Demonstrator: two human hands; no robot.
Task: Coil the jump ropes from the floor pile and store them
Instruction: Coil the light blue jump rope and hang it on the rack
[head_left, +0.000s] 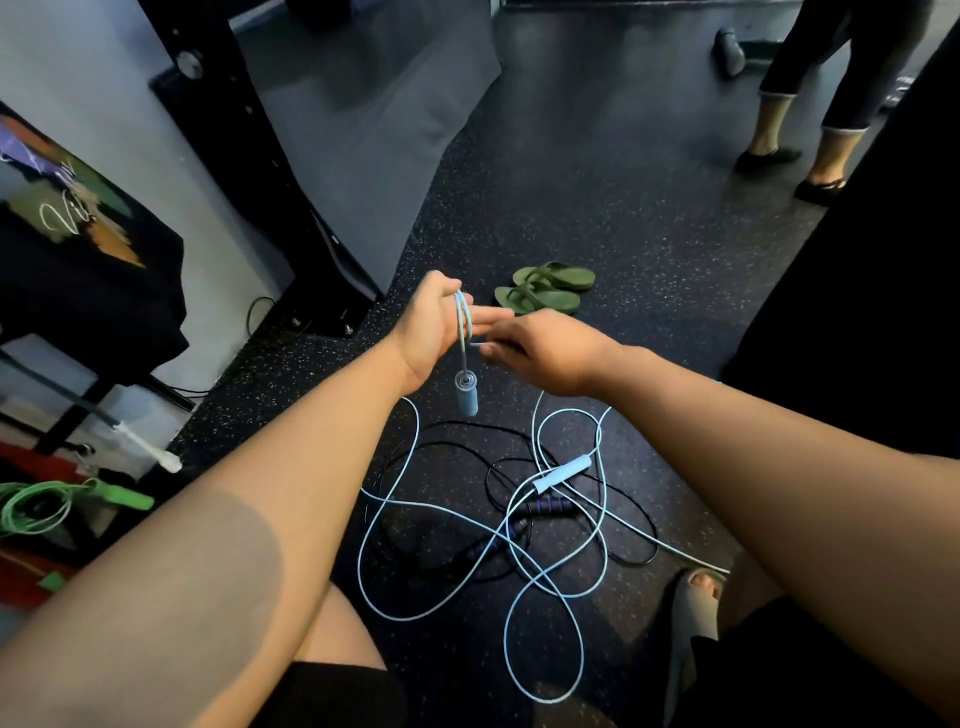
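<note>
Winding first turns: left hand (436, 325) grips light-blue jump rope (563, 472) loops under thumb, foam handle (466, 397) dangling below. Right hand (543, 356) pinches cord just beside. Cord thin, light, springy, probably slick. Remainder on speckled rubber floor (623, 234), tangled with black rope (550, 504). Feed by cord, not handle.
</note>
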